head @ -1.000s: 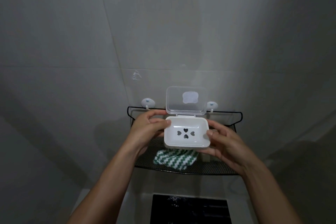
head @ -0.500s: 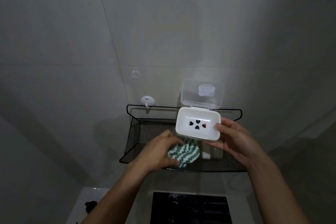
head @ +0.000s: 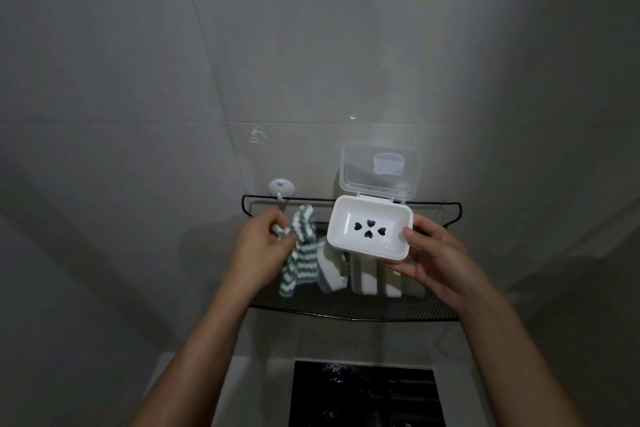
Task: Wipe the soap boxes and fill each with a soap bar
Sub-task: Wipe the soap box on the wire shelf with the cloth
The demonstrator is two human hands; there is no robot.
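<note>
Soap box: white, clear lid standing open, heart-shaped holes showing. Right hand is gripping its right end; left hand is pinching a striped cloth beside it.

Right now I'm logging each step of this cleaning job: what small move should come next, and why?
Probably bring the striped cloth, gripped by the left hand, into the open soap box that the right hand holds: its tray is empty, lid up.
</note>
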